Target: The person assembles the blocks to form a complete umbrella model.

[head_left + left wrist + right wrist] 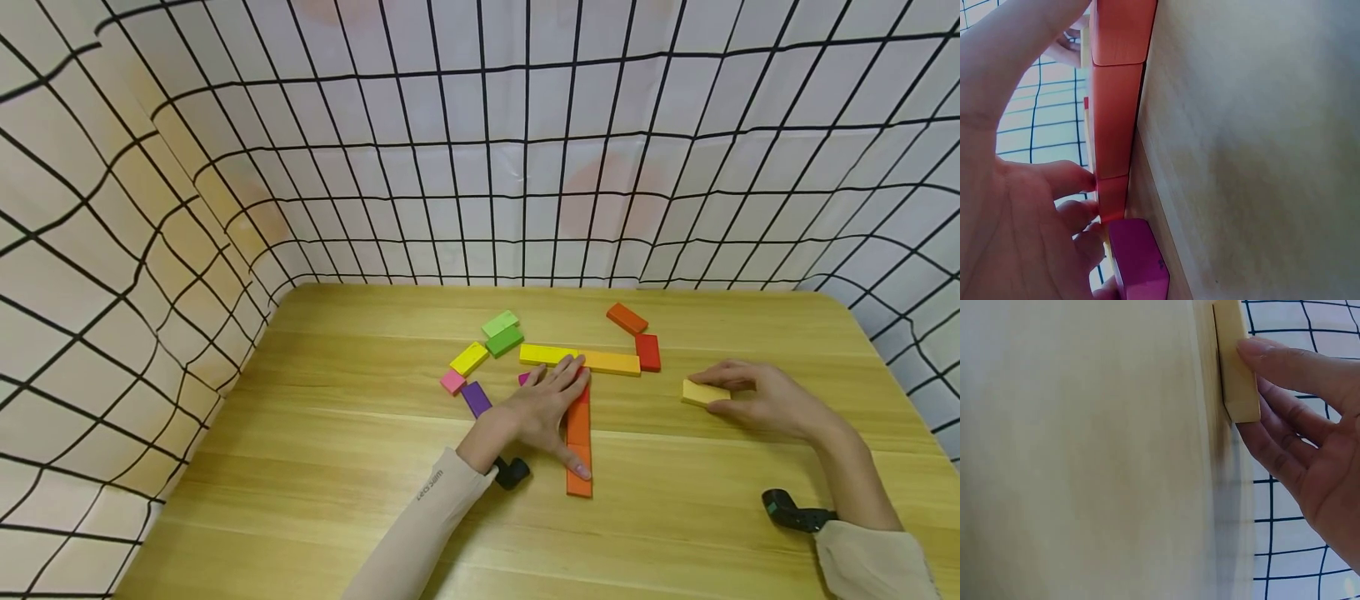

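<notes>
Three orange-red blocks (578, 425) lie end to end in a column on the table (337, 433), its long axis running almost straight away from the person. Its far end comes up by a crosswise row, a yellow block (547, 354) and an amber block (611, 362) laid end to end from left to right; fingers cover the meeting place, so I cannot tell whether they touch. The left hand (542, 410) is spread wide over the column, thumb on the nearest block and fingertips by the far end, resting on it without gripping. A magenta block (1140, 262) sits beside those fingers, mostly hidden in the head view.

Off to the right, the right hand (765, 402) pinches a pale yellow block (703, 394) between thumb and fingers, the gap only as wide as the block. That block's long axis runs roughly left to right, its left end clear of the fingertips; whether it touches the table I cannot tell.

Left of the row, a purple block (476, 398), pink block (453, 382), small yellow block (469, 358), green block (505, 342) and light green block (500, 324) form a curve. By the row's right end is a red block (648, 353), with a slanted orange block (627, 317) just beyond
</notes>
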`<control>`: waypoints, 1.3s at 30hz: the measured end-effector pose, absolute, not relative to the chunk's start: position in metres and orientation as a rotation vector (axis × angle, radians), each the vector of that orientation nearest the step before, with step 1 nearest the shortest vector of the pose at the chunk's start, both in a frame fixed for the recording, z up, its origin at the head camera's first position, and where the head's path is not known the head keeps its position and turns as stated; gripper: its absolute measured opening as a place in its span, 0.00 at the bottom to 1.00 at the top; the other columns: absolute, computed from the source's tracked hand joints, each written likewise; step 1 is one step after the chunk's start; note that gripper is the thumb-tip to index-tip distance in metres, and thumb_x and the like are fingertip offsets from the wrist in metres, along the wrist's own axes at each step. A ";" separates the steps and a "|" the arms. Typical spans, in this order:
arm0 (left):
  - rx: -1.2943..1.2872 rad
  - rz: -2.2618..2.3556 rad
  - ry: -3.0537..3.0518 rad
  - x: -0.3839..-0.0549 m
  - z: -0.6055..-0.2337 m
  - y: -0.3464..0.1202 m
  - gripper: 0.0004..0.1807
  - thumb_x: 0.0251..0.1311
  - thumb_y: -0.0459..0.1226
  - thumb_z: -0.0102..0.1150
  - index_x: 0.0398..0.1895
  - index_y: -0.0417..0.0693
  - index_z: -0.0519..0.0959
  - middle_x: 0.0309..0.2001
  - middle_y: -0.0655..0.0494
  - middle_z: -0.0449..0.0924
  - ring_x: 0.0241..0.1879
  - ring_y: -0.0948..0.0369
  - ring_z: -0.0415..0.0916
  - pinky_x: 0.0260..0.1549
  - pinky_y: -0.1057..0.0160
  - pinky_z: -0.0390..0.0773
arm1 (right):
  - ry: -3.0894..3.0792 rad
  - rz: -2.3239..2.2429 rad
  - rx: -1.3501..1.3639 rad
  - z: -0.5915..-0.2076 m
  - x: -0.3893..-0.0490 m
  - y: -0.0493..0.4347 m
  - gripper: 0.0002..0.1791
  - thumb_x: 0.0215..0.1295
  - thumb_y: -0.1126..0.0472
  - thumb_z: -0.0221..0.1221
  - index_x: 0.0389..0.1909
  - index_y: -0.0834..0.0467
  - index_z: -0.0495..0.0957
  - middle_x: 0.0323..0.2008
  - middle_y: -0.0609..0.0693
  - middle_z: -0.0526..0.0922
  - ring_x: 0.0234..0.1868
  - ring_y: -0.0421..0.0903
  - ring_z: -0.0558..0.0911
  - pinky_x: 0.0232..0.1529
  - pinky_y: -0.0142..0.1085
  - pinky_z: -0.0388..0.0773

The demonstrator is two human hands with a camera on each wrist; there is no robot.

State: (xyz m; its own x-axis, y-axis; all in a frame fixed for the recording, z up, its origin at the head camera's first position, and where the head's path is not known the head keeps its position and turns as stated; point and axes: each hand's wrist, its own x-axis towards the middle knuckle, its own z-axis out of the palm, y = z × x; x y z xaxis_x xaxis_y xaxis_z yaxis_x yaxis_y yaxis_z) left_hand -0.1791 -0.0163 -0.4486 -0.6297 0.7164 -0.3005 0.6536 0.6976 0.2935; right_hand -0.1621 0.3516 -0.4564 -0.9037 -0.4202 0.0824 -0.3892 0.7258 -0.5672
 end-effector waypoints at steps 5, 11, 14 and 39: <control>1.072 0.227 2.515 -0.179 -0.449 -0.016 0.78 0.43 0.71 0.74 0.85 0.49 0.35 0.85 0.52 0.22 0.84 0.56 0.21 0.83 0.48 0.33 | 2.855 -0.967 -0.575 -0.456 -0.162 0.353 0.21 0.64 0.59 0.71 0.58 0.53 0.85 0.55 0.56 0.84 0.44 0.27 0.81 0.42 0.26 0.81; 1.073 0.225 2.517 -0.179 -0.451 -0.016 0.78 0.42 0.71 0.74 0.85 0.50 0.35 0.85 0.52 0.21 0.84 0.56 0.20 0.83 0.48 0.33 | 2.856 -0.993 -0.550 -0.458 -0.162 0.353 0.21 0.62 0.59 0.73 0.57 0.51 0.86 0.51 0.52 0.85 0.42 0.29 0.81 0.41 0.25 0.81; 1.073 0.228 2.519 -0.179 -0.451 -0.016 0.78 0.42 0.71 0.74 0.85 0.50 0.36 0.85 0.52 0.22 0.84 0.56 0.21 0.83 0.48 0.33 | 2.864 -0.984 -0.548 -0.458 -0.162 0.352 0.21 0.62 0.58 0.73 0.56 0.49 0.86 0.49 0.50 0.85 0.41 0.30 0.81 0.41 0.25 0.80; 1.081 0.222 2.517 -0.179 -0.451 -0.016 0.78 0.43 0.71 0.73 0.85 0.49 0.35 0.85 0.52 0.22 0.84 0.56 0.21 0.83 0.47 0.33 | 2.925 -1.010 -0.555 -0.452 -0.183 0.343 0.20 0.66 0.60 0.70 0.59 0.54 0.84 0.50 0.53 0.85 0.47 0.21 0.75 0.46 0.17 0.77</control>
State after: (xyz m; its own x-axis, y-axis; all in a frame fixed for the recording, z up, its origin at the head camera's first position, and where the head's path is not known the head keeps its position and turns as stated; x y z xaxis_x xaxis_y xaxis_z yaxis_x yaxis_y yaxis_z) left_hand -0.1791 -0.0165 -0.4507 -0.6260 0.7241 -0.2897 0.6623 0.6897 0.2928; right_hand -0.1828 0.3428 -0.4519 -0.9376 -0.3281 0.1155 -0.3295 0.7312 -0.5973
